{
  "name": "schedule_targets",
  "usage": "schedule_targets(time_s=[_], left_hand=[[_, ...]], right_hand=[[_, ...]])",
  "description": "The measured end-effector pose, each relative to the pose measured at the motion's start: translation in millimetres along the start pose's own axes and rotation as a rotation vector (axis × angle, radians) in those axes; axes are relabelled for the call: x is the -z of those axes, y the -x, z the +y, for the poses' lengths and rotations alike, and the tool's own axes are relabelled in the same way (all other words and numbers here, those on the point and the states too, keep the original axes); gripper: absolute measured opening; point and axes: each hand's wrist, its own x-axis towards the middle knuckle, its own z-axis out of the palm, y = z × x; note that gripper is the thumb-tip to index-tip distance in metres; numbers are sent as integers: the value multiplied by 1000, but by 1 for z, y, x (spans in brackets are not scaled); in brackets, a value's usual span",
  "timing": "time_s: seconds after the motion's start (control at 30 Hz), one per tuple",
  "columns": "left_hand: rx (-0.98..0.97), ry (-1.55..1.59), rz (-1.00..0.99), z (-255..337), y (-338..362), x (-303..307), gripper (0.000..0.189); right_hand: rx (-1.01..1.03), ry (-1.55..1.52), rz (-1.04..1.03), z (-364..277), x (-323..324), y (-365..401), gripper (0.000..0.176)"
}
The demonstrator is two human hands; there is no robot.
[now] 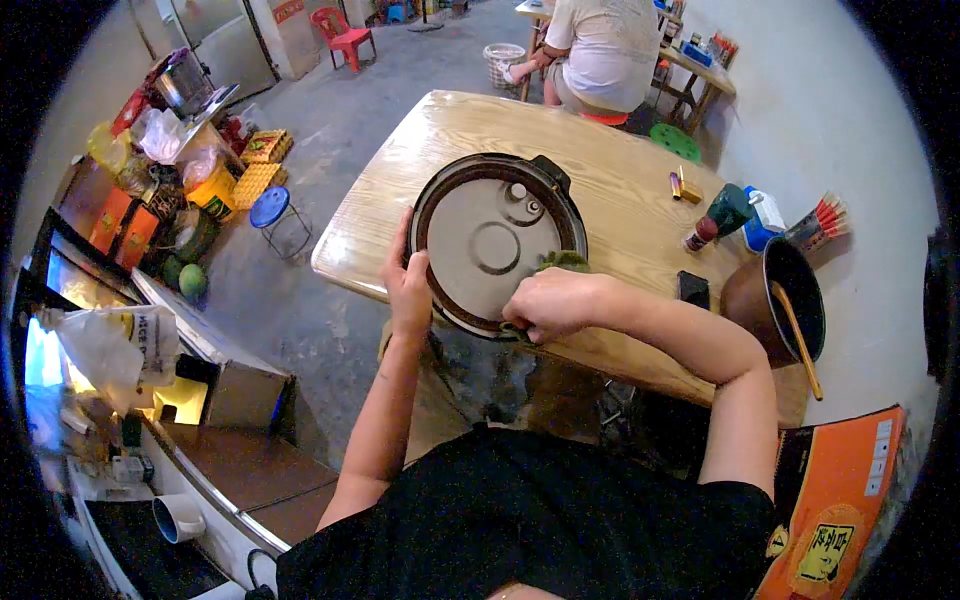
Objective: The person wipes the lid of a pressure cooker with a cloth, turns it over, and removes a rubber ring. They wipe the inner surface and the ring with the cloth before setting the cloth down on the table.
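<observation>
A large round cooker lid [462, 222] rests at the near edge of the wooden table [610, 170], its grey metal inner face turned up. That face has a raised ring in the middle and small round fittings near the far right. My left hand [408, 290] grips the dark rim on the left, thumb over the edge and fingers partly hidden. At the lower right of the lid, my right hand [555, 305] is closed around a green cloth [565, 261], pressed to the rim. Part of the cloth shows beyond the knuckles.
To the right stand a brown pot [750, 300] with a wooden handle in it, a black phone [692, 289], bottles [730, 207] and a tissue box [765, 215]. A seated person [605, 55] is beyond the table. A blue stool [270, 208] stands left.
</observation>
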Motion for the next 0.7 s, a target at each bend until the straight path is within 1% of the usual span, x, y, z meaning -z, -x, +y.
schedule_targets(time_s=[0.07,0.1,0.17,0.2,0.23,0.3,0.33,0.37,0.43,0.5,0.57,0.6,0.63,0.7], left_hand=[[-9,-6,-7,0,1,0,59],[-8,-27,-25,6,3,-1,59],[-14,-47,-33,7,2,0,59],[-4,-6,-22,4,1,0,58],[7,36,-19,2,0,0,58],[-3,44,-30,-1,-1,-1,56],[15,58,-18,-1,-2,-3,53],[34,65,0,-1,-1,-3,51],[46,66,3,-4,-2,-4,47],[52,58,13,-5,-1,-4,46],[42,90,2,1,-1,-5,56],[67,22,-19,14,2,-8,69],[61,16,-17,12,2,-8,69],[74,147,39,0,2,-6,72]], right_hand=[[-58,47,-106,8,0,-6,20],[-59,50,-105,11,1,-4,20],[-199,-15,-191,22,6,5,18],[-253,44,-190,26,8,9,16],[-256,45,-187,29,10,13,16],[-283,249,-43,31,16,21,14],[-162,-40,415,27,16,21,15],[-162,-40,415,20,14,12,15],[-112,-438,817,0,12,-10,16],[-94,-467,889,-9,4,-30,19],[-39,-562,931,-25,-11,-63,19],[-30,-530,942,-32,-17,-74,19],[-63,-599,925,-34,-19,-76,19],[-64,-631,850,-28,-21,-74,18]])
